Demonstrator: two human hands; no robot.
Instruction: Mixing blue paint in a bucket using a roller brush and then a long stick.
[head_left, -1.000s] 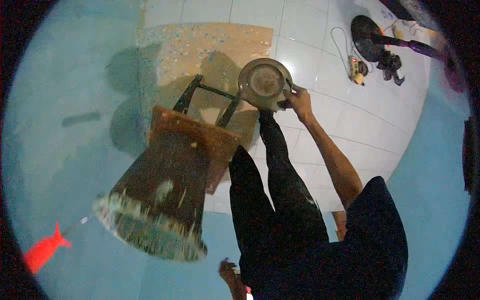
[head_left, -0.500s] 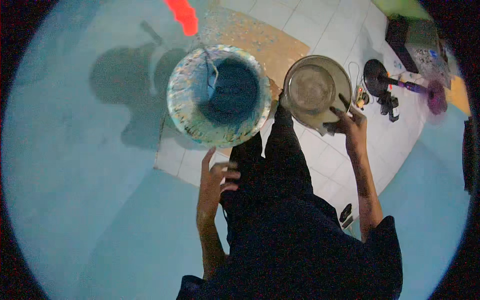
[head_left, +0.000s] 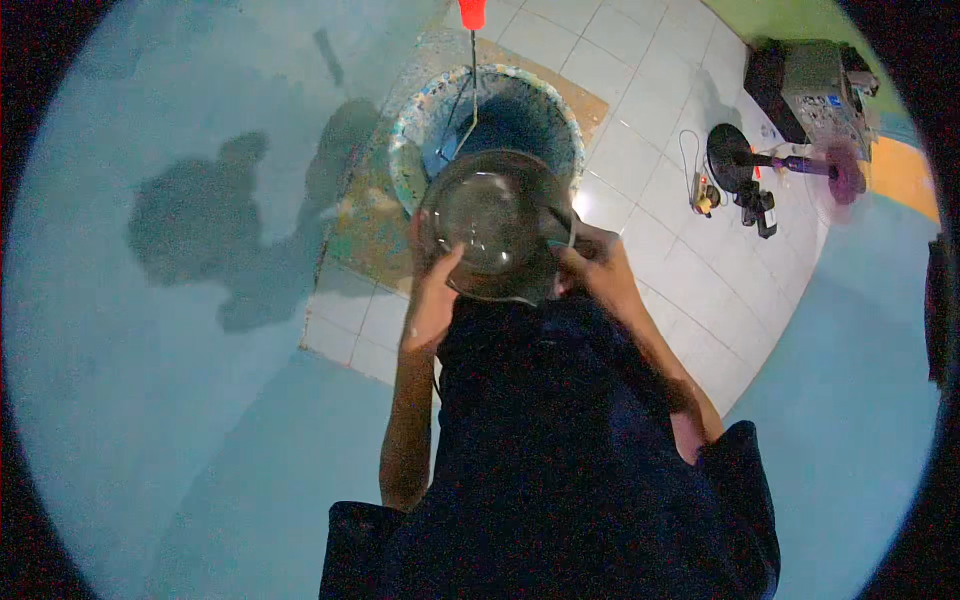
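Observation:
Both my hands hold a round, shiny grey basin (head_left: pixel 487 225) in front of my body. My left hand (head_left: pixel 433 305) grips its near left rim, thumb over the edge. My right hand (head_left: pixel 600 272) clasps the right side, its fingers partly hidden and blurred. Just beyond, and partly covered by the basin, stands a big paint-speckled tub (head_left: pixel 408 165) with a dark blue inside. Over the tub stands a red-handled tool (head_left: pixel 472 14) with a bent metal rod, like a paint roller frame; its lower end reaches into the tub.
A stained tan board (head_left: pixel 365 245) lies under the tub on white tiles (head_left: pixel 650 150). To the right are a purple and black stand fan (head_left: pixel 790 163), small gadgets with a cord (head_left: pixel 704 195) and a grey box-like case (head_left: pixel 825 90). Blue wall (head_left: pixel 200 430) runs along the left.
The basin has come from the right of the tub to in front of me, overlapping the tub's near edge. My left hand, empty before, has taken hold of it too.

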